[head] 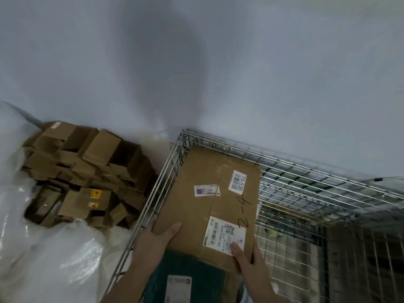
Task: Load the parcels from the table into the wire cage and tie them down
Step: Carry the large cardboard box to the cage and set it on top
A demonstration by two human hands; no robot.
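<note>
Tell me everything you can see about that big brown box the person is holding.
The cardboard box is a long, flat, plain brown parcel, its top seam taped. It bears three white labels, one reading T6-538, plus handwritten marks. It lies inside the wire cage, pushed into the far left corner. The left hand grips its near left corner; the right hand holds its near right corner, thumb on a label. Its near end overlaps a dark green parcel.

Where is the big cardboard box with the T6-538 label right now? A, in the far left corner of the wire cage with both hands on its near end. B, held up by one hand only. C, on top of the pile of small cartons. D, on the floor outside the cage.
A: the big cardboard box sits against the wire cage's far left corner, with the left hand and right hand gripping its near end.
</note>
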